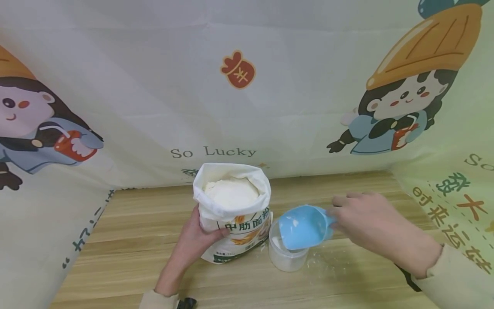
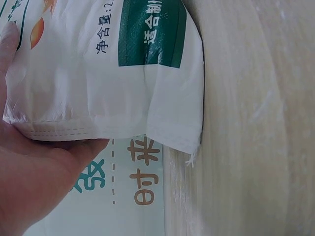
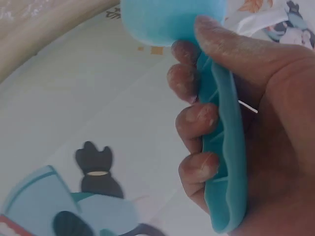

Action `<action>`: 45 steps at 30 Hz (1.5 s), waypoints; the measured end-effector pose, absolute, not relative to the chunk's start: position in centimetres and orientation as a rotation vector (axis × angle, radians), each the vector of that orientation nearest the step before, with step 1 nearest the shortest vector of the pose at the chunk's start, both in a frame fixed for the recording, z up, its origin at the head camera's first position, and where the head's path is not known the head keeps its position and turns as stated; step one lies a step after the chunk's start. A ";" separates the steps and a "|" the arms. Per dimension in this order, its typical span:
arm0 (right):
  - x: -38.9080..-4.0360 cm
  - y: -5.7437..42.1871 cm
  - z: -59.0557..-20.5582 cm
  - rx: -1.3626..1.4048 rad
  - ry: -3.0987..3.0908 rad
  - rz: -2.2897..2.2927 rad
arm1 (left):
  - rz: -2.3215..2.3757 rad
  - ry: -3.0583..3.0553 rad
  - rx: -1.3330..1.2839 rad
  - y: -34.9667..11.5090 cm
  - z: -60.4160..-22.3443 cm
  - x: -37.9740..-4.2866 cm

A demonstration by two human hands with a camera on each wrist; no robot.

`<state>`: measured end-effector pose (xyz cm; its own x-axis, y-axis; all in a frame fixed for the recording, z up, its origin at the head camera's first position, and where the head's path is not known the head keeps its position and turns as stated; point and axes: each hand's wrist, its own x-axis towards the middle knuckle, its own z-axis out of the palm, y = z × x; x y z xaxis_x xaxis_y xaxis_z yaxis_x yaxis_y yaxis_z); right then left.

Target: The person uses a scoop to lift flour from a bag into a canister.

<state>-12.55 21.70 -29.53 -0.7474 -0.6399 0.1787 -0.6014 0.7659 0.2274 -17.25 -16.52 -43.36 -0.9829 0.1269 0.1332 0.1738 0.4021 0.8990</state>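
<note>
1. Right hand [image 1: 366,223]: fingers closed around the handle [image 3: 231,152] of the blue scoop [image 1: 302,229].
2. Blue scoop: tilted, positioned over the mouth of the clear tub [image 1: 287,260].
3. Left hand [image 1: 200,236]: grips the side of the white bag [image 1: 241,235], thumb on the front panel.
4. White bag: open-topped, holds white powder [image 1: 233,194]; stands on the tabletop [image 1: 127,240] just left of the clear tub.
5. Printed backdrop [image 1: 308,98]: behind the tabletop.

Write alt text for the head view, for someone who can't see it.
A person's right grip holds a blue scoop over a clear tub, while the left grip holds an open bag of flour beside it. Tub and bag stand on a wooden table, before a pale sheet printed with cartoon figures.
</note>
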 end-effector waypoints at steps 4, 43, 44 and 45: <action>-12.3 23.0 -29.9 0.923 -2.783 -0.068 | -1.657 -2.598 -0.273 -16.6 -43.4 -17.3; -11.7 22.4 -28.5 0.780 -2.564 0.319 | -1.635 -2.583 -0.280 -16.4 -42.7 -16.7; -11.8 22.0 -28.5 0.786 -2.554 0.321 | -1.637 -2.582 -0.279 -16.4 -42.7 -16.7; -11.9 21.6 -28.4 0.790 -2.550 0.323 | -1.638 -2.579 -0.279 -16.3 -42.7 -16.7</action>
<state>-11.88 21.59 -28.39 -0.7355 -0.4769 0.4812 -0.5818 0.8086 -0.0879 -16.73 -16.34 -42.71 -0.9807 0.1135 0.1592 0.1923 0.4142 0.8896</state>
